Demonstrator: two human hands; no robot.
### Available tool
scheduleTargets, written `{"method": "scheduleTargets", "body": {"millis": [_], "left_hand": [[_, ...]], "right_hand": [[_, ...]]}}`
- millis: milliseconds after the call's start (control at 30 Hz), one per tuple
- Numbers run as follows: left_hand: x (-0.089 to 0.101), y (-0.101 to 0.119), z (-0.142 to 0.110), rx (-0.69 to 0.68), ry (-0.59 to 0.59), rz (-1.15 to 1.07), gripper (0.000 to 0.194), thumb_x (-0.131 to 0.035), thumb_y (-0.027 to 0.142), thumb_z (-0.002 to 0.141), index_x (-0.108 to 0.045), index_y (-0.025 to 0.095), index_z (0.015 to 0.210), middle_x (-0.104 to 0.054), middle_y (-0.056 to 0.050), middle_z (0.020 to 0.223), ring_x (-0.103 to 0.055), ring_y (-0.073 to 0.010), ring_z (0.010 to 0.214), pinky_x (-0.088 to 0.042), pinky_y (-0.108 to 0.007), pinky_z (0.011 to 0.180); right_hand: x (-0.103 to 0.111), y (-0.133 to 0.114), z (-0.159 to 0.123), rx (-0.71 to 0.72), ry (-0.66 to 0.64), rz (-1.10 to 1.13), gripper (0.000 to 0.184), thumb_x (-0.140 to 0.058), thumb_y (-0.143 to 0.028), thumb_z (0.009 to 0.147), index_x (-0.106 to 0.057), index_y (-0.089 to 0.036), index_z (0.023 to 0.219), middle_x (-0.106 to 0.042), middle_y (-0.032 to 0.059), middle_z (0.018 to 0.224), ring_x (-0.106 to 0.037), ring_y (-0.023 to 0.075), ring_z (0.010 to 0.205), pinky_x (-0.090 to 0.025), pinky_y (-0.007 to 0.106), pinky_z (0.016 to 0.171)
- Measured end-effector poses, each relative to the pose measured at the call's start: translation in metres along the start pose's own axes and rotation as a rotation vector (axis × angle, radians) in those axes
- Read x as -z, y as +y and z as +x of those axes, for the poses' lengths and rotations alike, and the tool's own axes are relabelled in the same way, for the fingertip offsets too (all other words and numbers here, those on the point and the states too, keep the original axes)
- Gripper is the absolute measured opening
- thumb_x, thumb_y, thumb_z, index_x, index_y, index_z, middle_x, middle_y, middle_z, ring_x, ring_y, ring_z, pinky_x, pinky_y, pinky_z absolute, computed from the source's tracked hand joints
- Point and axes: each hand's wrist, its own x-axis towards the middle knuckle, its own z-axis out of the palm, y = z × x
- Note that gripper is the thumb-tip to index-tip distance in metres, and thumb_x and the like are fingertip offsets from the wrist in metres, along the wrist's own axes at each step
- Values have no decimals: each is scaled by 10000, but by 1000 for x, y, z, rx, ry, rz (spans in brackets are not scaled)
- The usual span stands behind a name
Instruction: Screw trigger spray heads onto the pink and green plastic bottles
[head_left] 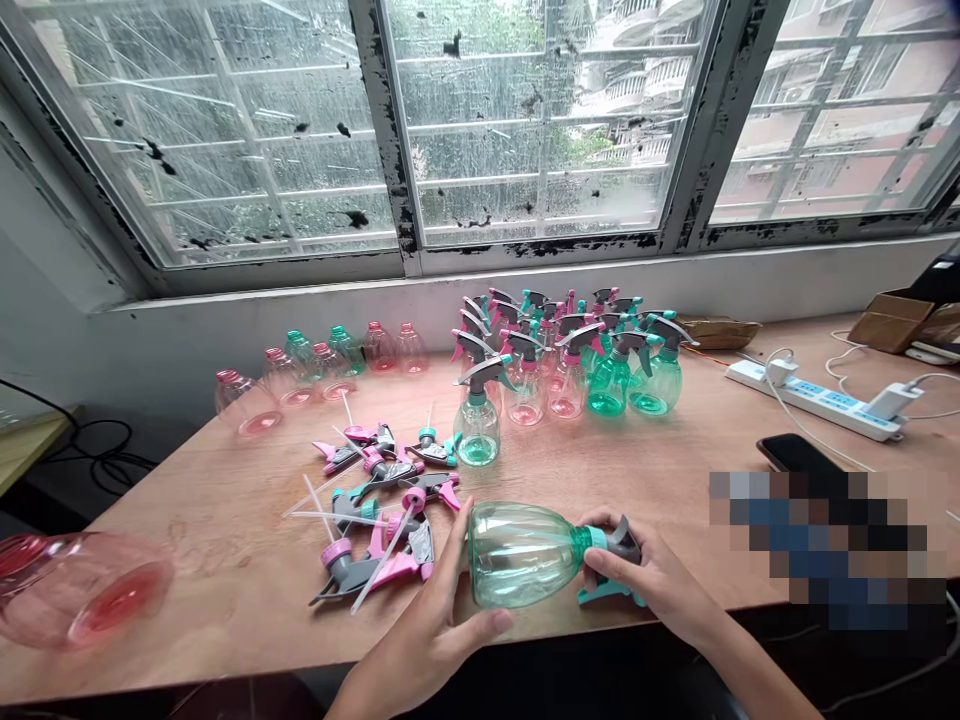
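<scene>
A clear green spray bottle lies on its side in the air above the table's front edge, base to the left. My right hand is closed around its turquoise collar and grey trigger head. At the base end is my left hand, its fingers stretched out beside the bottle's bottom and its thumb apart below; whether it touches is hard to tell. To the left, several loose pink-grey and turquoise-grey trigger sprayers with thin white tubes lie in a pile. A fitted green spray bottle stands upright beyond my hands.
Several finished spray bottles stand grouped near the window. Uncapped pink and green bottles stand at the back left; a pink bottle is at the front left. A power strip, cables and a phone lie right.
</scene>
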Motion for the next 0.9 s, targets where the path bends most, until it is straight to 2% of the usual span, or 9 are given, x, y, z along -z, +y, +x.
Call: {"method": "scheduleTargets", "body": {"millis": [67, 267, 333, 433, 533, 667, 833, 900], "left_hand": [[0, -1, 0, -31, -2, 11, 1013, -695, 408, 905, 24, 316, 1613, 176, 14, 1695, 199, -282, 1539, 36, -488, 1248], [-1, -6, 2, -109, -24, 26, 946, -623, 296, 958, 69, 388, 1596, -86, 23, 1717, 47, -269, 1568, -80, -477, 1267], [-2, -6, 2, -99, -6, 23, 968, -641, 305, 947, 73, 378, 1597, -49, 19, 1719, 72, -277, 1564, -55, -485, 1262], [-2, -4, 1, -41, 12, 40, 1074, -734, 371, 881, 59, 333, 1604, 122, 8, 1705, 193, -301, 1536, 36, -507, 1240], [-1, -3, 0, -8, 19, 27, 1018, -696, 437, 901, 24, 309, 1609, 193, 13, 1683, 272, -295, 1506, 101, -527, 1216], [-1, -5, 0, -29, 21, 12, 1019, -718, 398, 894, 6, 335, 1609, 120, 9, 1702, 225, -298, 1525, 65, -533, 1233], [-2, -6, 1, -133, 17, 5, 923, -661, 264, 935, -37, 427, 1595, -100, 32, 1714, 51, -280, 1566, -62, -506, 1271], [-3, -5, 2, -127, 18, -2, 939, -665, 258, 930, -23, 431, 1593, -112, 31, 1713, 79, -277, 1563, -44, -515, 1269]], "right_hand": [[0, 0, 0, -1, 14, 9, 332, -762, -416, 885, -623, -167, 1056, -741, -6, 692, -696, 183, 693, -575, 343, 723], [0, 1, 1, -4, 17, 40, 344, -771, -422, 877, -622, -166, 1051, -736, -11, 699, -704, 177, 681, -588, 337, 711], [0, 1, 2, -4, 8, 37, 338, -773, -417, 877, -619, -166, 1044, -737, -8, 713, -704, 176, 681, -590, 342, 716], [0, 1, 2, -2, -6, 26, 325, -767, -408, 886, -616, -164, 1039, -741, 0, 727, -702, 179, 684, -592, 353, 724], [0, 1, 1, -3, -12, 27, 324, -763, -407, 889, -617, -163, 1044, -741, 2, 722, -699, 184, 690, -595, 368, 735], [1, 2, 0, -9, 2, 34, 318, -763, -407, 888, -631, -160, 1040, -740, 1, 719, -700, 186, 693, -585, 356, 725], [1, 0, 1, 3, 9, 43, 299, -763, -398, 888, -640, -166, 1031, -739, -8, 705, -698, 176, 676, -569, 332, 707], [0, -1, 1, 7, 6, 33, 290, -762, -396, 888, -643, -166, 1018, -741, -5, 718, -699, 176, 676, -567, 332, 705]]}}
